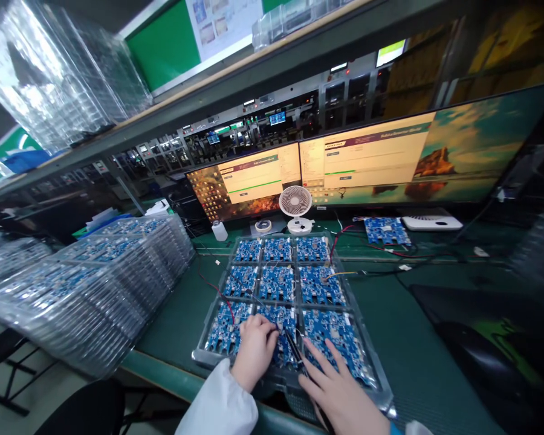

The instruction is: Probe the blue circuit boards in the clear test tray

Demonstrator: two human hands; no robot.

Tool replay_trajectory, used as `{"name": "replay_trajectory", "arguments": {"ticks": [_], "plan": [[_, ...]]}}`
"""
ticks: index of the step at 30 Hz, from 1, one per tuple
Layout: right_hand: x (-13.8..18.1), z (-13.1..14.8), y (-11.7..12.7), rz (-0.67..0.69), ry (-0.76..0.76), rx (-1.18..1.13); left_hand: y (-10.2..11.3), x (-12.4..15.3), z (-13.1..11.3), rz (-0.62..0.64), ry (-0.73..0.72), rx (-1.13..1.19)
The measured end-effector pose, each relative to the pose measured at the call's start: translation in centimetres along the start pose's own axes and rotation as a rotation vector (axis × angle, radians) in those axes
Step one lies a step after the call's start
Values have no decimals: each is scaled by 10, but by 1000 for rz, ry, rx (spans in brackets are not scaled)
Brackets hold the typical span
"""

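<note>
Monitors (326, 169) showing form windows, wall poster (222, 24), all text too blurred to read

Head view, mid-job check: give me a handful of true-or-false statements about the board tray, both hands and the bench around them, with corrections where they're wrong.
1. The clear tray holds blue circuit boards in a three-by-three grid. True.
2. Both hands work on the back row of the tray. False: the left hand and right hand rest on the front row, nearest the person.
3. The right hand pinches a thin dark tool whose tip touches the front middle board. True.
4. The small white fan stands to the left of the stacked trays. False: it stands behind the tray, before the two monitors.
5. Stacks of tray-packed boards sit to the left of the tray. True.
</note>
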State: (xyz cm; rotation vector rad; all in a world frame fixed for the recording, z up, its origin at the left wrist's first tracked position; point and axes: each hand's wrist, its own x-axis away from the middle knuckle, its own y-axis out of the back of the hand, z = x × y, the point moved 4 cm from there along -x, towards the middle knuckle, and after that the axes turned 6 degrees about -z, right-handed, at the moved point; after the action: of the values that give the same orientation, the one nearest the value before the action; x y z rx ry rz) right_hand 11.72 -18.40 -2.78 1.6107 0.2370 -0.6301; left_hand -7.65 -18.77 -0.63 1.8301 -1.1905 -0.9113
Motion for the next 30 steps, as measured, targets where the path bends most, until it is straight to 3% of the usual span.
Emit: {"name": "replay_trajectory", "arguments": {"ticks": [5,7,10,15,18,22,30], "plan": [[4,-10,-14,100,32,-48,35,-6,58,-347,238,-96],[5,-10,-14,119,18,-59,37,-11,83,-340,290,-28],[2,-8,-11,139,-6,-60,29,-18,101,-217,289,188],[-5,-7,-4,223,-9,-50,15,-25,82,-128,286,504],[-9,-7,-1,260,3,-54,10,-34,71,-186,306,629],[-8,-7,0,248,24,-39,4,-48,71,-301,359,573],[-5,-9,-3,193,24,-19,-9,-58,73,-327,278,474]]}}
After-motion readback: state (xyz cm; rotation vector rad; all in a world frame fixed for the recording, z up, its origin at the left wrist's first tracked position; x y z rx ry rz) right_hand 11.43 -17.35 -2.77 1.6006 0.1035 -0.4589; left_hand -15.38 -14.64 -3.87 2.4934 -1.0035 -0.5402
